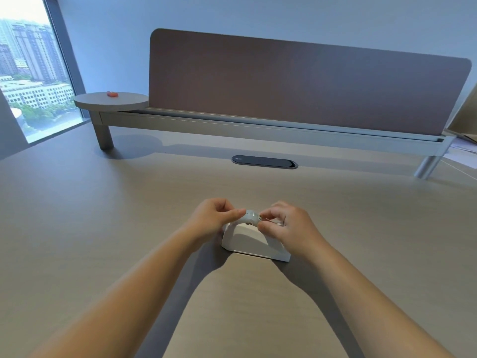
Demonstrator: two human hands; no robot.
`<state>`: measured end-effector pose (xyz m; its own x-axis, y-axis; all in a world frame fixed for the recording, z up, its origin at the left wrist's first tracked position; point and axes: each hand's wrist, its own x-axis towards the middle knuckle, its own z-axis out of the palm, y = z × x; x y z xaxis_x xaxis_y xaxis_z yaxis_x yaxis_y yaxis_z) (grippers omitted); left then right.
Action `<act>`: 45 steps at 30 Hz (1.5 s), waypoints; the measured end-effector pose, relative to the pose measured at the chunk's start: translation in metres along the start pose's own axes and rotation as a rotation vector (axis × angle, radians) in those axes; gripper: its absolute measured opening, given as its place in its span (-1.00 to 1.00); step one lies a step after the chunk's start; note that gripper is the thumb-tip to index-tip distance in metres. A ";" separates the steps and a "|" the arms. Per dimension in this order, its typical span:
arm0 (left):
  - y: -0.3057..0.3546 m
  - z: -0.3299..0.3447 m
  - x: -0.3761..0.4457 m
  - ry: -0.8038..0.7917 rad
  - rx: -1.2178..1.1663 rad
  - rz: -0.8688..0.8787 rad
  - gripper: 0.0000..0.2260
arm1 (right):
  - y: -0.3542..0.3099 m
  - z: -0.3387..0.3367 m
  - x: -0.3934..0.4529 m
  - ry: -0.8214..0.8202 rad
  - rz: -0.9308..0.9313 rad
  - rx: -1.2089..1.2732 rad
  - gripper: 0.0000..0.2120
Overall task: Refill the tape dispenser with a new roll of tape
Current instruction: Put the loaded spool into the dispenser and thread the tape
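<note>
White tape dispenser sits on the worktop, near the front edge, centre-right of view. Tape roll is at the top of the dispenser, partly down in its slot; only the upper arc shows, so can't tell if it's fully seated.

Left hand: grip clamped on the left side of the roll, thumb laid along the rim, other fingers curled behind. Wrist sits over the dispenser's left end.

Right hand: grip pinched together at the roll's right edge, thumb and forefinger tips meeting on something small there. Looks like the roll's edge or the tape's loose end; too small to say which. Remaining fingers curled, hiding the dispenser's right end and whatever cutter is there.

Both forearms come in from the bottom of frame and converge on the dispenser. Dispenser body is flat on the worktop, not tilted.

Rest of scene: dark oval cable grommet set in the worktop beyond the hands. Behind it a brown divider screen on a raised rail with metal legs. Round side shelf at the rail's left end, small orange item on it, too blurry to identify. Window far left.
</note>
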<state>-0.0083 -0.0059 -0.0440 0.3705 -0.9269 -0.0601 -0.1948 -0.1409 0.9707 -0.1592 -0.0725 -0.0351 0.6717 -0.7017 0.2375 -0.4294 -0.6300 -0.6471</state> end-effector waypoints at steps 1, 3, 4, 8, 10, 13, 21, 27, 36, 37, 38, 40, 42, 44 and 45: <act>0.001 0.001 0.001 0.006 0.006 -0.014 -0.78 | 0.000 0.000 0.000 0.010 0.010 0.031 -0.81; 0.004 0.002 0.003 -0.005 0.015 -0.046 -0.78 | 0.001 0.002 0.000 0.026 0.024 0.067 -0.83; 0.005 0.001 0.004 -0.014 0.022 -0.057 -0.78 | 0.002 0.002 0.001 0.033 0.024 0.071 -0.83; 0.007 0.002 0.005 -0.028 0.046 -0.074 -0.77 | 0.005 0.004 0.002 0.062 0.008 0.082 -0.85; 0.007 0.003 0.005 -0.033 0.070 -0.081 -0.77 | 0.006 0.005 0.002 0.070 -0.004 0.081 -0.86; 0.008 0.003 0.005 -0.051 0.095 -0.092 -0.76 | 0.006 0.004 0.002 0.063 -0.009 0.093 -0.86; 0.002 0.001 0.004 -0.077 0.044 -0.109 -0.80 | 0.005 0.002 0.001 0.063 0.016 0.158 -0.89; 0.004 0.003 0.002 -0.046 0.089 -0.068 -0.86 | 0.007 0.003 0.000 0.048 0.030 0.174 -0.89; 0.005 0.005 -0.011 -0.072 0.179 0.048 -0.77 | 0.004 0.000 -0.009 0.136 0.020 0.002 -0.80; 0.004 0.004 -0.012 -0.066 0.218 0.057 -0.76 | 0.003 0.001 -0.011 0.152 0.004 -0.035 -0.78; 0.005 0.004 -0.012 -0.068 0.254 0.069 -0.74 | 0.002 0.002 -0.013 0.167 -0.013 -0.062 -0.76; 0.005 0.003 -0.014 -0.076 0.313 0.098 -0.71 | -0.002 0.005 -0.015 0.175 -0.040 -0.079 -0.74; 0.006 0.004 -0.017 -0.054 0.335 0.129 -0.72 | -0.006 0.007 -0.016 0.170 -0.047 -0.078 -0.73; 0.006 0.009 -0.020 0.022 0.339 0.166 -0.75 | -0.010 0.007 -0.017 0.180 -0.034 -0.057 -0.73; 0.005 0.011 -0.021 0.072 0.343 0.185 -0.77 | -0.012 0.006 -0.018 0.189 -0.028 -0.045 -0.73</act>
<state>-0.0275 0.0086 -0.0401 0.3609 -0.9225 0.1370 -0.5516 -0.0927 0.8289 -0.1626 -0.0498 -0.0359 0.5600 -0.7313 0.3893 -0.4416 -0.6610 -0.6067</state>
